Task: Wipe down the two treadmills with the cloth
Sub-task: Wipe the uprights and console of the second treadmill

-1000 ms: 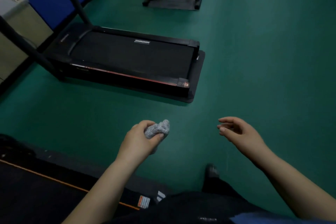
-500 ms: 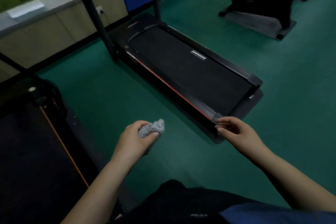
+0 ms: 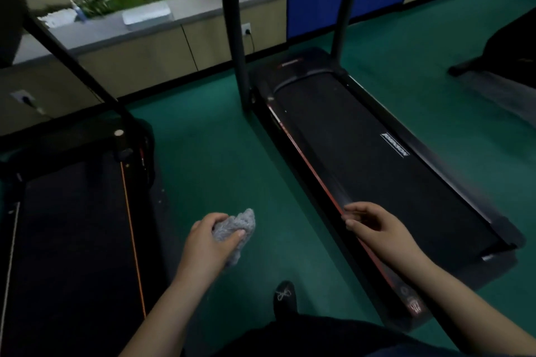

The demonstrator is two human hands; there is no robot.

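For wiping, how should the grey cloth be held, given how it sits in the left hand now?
The grey cloth is bunched in the left hand, a wad sticking out past thumb and fingers toward the floor between the treadmills. Probably best to grip the bunched middle from above, palm down, leaving that free wad underneath as the wiping face.

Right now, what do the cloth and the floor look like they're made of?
The cloth, bunched in the left hand, looks like grey knitted or terry fabric, with a nubby, soft surface. The floor looks like smooth green vinyl or rubber sheet with a dull, even sheen.
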